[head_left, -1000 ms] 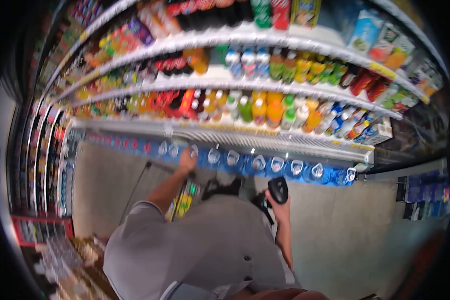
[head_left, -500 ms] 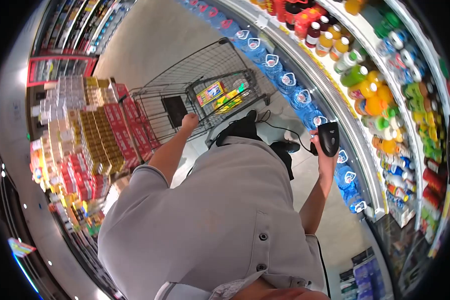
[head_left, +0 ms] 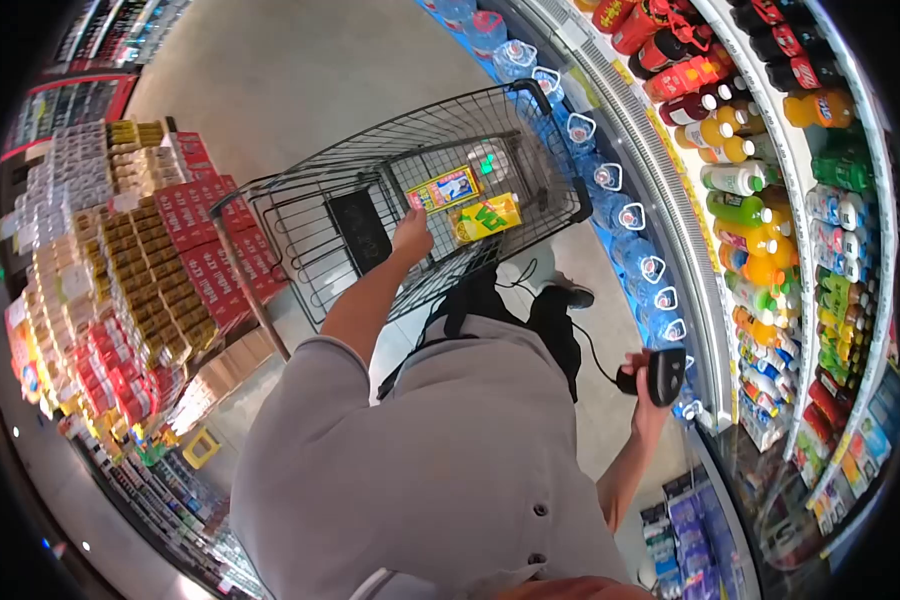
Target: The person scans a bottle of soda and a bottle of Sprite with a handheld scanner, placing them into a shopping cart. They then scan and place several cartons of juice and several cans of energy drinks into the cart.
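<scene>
My left hand (head_left: 413,238) is closed at the wire seat divider of a black shopping cart (head_left: 315,180), beside its dark panel (head_left: 360,230). Its fingertips are partly hidden. Just beyond it in the basket lie a yellow and blue box (head_left: 444,188) and a yellow pack with green lettering (head_left: 486,218). Farther in sits something clear with a bright green patch (head_left: 488,163). Out to the right, my right hand (head_left: 652,400) is wrapped round a black handheld barcode scanner (head_left: 666,375). A black cable (head_left: 592,345) runs from the scanner toward my legs.
Large blue water bottles (head_left: 625,215) line the base of a refrigerated drinks shelf (head_left: 705,330) on the right. Juice bottles (head_left: 745,235) fill its tiers. At left rises a stack of cartons and cans (head_left: 140,250), close to the cart handle (head_left: 245,265).
The view has shifted, and the cart now appears larger and farther right. My left hand stays at the cart. My right hand with the scanner is lower in view, and the scanner has turned.
</scene>
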`<state>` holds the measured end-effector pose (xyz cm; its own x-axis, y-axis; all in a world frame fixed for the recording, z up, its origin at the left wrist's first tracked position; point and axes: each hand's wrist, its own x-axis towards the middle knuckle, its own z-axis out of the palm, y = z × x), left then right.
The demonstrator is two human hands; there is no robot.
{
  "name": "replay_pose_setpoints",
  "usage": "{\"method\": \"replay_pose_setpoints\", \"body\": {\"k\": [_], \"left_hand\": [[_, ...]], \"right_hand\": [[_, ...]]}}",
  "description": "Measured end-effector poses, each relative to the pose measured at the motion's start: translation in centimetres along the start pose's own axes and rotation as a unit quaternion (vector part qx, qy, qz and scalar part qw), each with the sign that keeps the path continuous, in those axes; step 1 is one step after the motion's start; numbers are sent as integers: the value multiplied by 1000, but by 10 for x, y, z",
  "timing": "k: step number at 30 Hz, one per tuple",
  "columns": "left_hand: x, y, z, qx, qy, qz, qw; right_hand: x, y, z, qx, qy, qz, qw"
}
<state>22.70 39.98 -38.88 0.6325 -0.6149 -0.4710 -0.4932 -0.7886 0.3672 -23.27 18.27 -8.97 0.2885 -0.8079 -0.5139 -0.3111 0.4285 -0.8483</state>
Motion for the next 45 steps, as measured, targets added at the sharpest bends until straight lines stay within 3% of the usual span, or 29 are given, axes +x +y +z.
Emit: {"method": "replay_pose_setpoints", "body": {"k": [2,5,7,10,13,17,19,21,23,24,25,27,29,31,32,33,35,36,39,41,43,44,45], "left_hand": [[22,1,12,100,-44,49,993],[60,7,24,130,-45,117,984],[87,13,37,122,-80,100,984],[126,11,66,187,-26,167,968],[147,21,80,273,-65,157,947],[158,20,94,265,-55,155,950],[166,25,80,165,-108,124,972],[176,10,80,142,-56,149,977],[166,10,60,65,-50,93,992],[160,11,46,34,-5,75,997],[155,8,34,39,6,75,996],[145,5,6,-110,33,46,992],[129,6,-20,-124,81,65,987],[114,1,-39,-350,51,-30,935],[107,-4,-43,-475,18,-48,879],[97,2,-51,-472,22,-42,880],[72,16,-68,-635,42,5,771],[51,30,-87,-678,-4,-26,735],[7,66,-101,-779,-27,27,625],[-24,93,-115,-781,-43,47,622],[-44,108,-116,-793,-87,54,601],[-61,123,-118,-772,-33,68,632],[-80,138,-123,-768,-42,79,634]], "right_hand": [[-21,3,2,-26,26,-18,999],[-46,-1,19,75,65,11,995],[-55,-5,30,59,89,50,993],[-60,2,42,48,114,88,988],[-61,3,56,30,112,109,987],[-70,11,65,7,111,118,987],[-70,7,74,10,130,136,982],[-68,15,74,27,116,121,986],[-62,19,75,32,116,117,986],[-59,20,75,34,116,120,985],[-54,22,75,42,109,113,987],[-47,24,71,16,76,93,993],[-45,25,70,16,68,78,995],[-47,24,69,-5,74,72,995],[-50,26,67,-7,76,72,994],[-54,30,65,-1,76,68,995],[-65,38,58,31,76,64,995],[-71,42,55,39,76,58,995],[-90,55,46,40,62,67,995],[-103,54,47,62,84,44,994],[-115,51,41,-5,28,47,998],[-121,64,34,-79,21,35,996],[-127,64,29,-89,-41,6,995]]}}
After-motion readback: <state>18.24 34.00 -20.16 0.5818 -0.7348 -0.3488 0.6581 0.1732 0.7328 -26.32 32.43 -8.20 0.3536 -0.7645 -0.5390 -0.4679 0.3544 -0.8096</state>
